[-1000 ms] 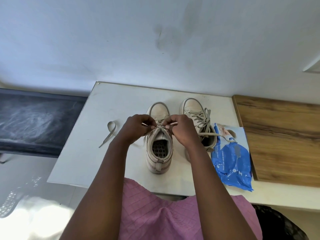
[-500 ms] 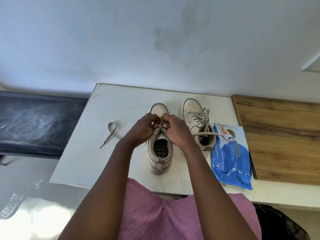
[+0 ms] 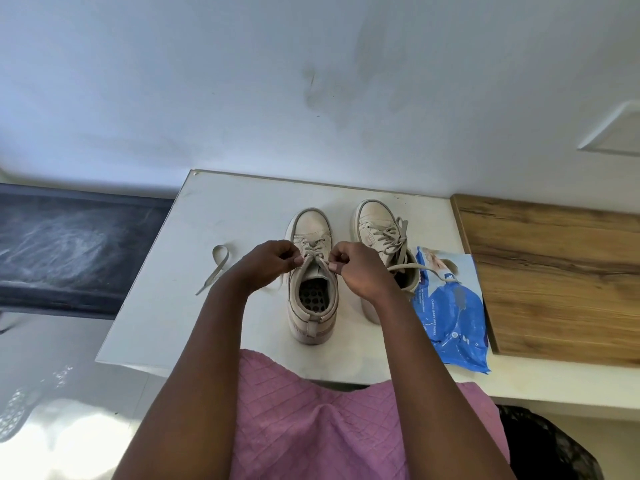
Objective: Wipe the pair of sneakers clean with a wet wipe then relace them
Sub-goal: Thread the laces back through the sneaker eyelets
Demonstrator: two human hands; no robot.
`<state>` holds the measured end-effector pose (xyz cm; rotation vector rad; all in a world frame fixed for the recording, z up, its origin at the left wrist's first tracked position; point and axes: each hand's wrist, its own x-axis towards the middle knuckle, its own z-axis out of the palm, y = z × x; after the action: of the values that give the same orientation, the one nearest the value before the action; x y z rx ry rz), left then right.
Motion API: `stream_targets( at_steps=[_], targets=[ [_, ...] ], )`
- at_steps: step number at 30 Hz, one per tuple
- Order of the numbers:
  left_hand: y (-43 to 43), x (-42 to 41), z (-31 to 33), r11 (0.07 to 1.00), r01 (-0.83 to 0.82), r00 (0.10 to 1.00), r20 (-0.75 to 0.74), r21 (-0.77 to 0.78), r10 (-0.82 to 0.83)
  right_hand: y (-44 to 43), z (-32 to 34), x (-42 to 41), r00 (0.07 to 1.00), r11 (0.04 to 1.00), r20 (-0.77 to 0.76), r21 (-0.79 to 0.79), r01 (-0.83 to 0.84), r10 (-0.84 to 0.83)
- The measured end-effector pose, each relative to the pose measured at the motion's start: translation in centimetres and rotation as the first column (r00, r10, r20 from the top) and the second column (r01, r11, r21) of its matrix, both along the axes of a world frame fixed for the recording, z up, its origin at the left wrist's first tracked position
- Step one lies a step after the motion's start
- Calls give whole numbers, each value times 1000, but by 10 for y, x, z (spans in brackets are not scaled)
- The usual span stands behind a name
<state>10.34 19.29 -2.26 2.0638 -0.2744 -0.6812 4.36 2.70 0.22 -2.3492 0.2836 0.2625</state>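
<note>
Right sneaker (image 3: 375, 220) heel behind forearm (image 3: 398, 327); lace (image 3: 313, 244) ends hidden inside left hand (image 3: 268, 268), right hand (image 3: 360, 271).

Table (image 3: 242, 202): under left sneaker (image 3: 311, 230), right sneaker (image 3: 375, 220), lace (image 3: 218, 268), wipes pack (image 3: 450, 317).
Lace: left of left sneaker.
Wipes pack: right of right sneaker.
Board (image 3: 554, 278): right of table.

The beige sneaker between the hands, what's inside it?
Inside the beige sneaker, a dark insole with round holes shows at the heel. The toe end is hidden under the tongue and laces.
</note>
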Motion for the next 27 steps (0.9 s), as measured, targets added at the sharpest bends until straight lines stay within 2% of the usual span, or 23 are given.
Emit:
stream_targets(
  at_steps=[4, 9, 10, 12, 14, 15, 18, 21, 24, 27],
  targets=[
    [1, -1, 0, 995, -25, 998, 63, 101, 19, 0, 3, -2, 999, 993, 24, -109, 35, -33],
    [11, 0, 2, 986, -90, 989, 128, 140, 72, 7, -3, -8, 997, 985, 63, -171, -37, 48],
    [12, -1, 6, 976, -115, 981, 178, 187, 82, 9, -6, -11, 993, 977, 113, -213, 7, 18],
    [16, -4, 8, 942, -212, 942, 312, 260, 125, 14, -10, -19, 950, 939, 285, -275, 206, -125],
    [20, -15, 10, 911, -345, 901, 354, 228, 252, 22, -8, -31, 848, 891, 419, -164, 423, -325],
    [21, -24, 8, 895, -392, 888, 341, 214, 308, 29, -8, -37, 815, 871, 410, -91, 483, -409],
    [12, -55, 4, 894, -411, 895, 269, 181, 356, 56, -19, -48, 823, 840, 194, 12, 542, -534],
    [0, -70, 5, 868, -494, 863, 141, 44, 484, 71, -25, -48, 783, 773, -15, 153, 616, -622],
    [-5, -64, 5, 825, -555, 831, -95, -107, 548, 75, -22, -34, 722, 645, -119, 370, 669, -681],
    [-8, -51, 7, 775, -545, 822, -388, -321, 417, 77, -13, -21, 617, 452, -136, 562, 693, -775]
  ],
)
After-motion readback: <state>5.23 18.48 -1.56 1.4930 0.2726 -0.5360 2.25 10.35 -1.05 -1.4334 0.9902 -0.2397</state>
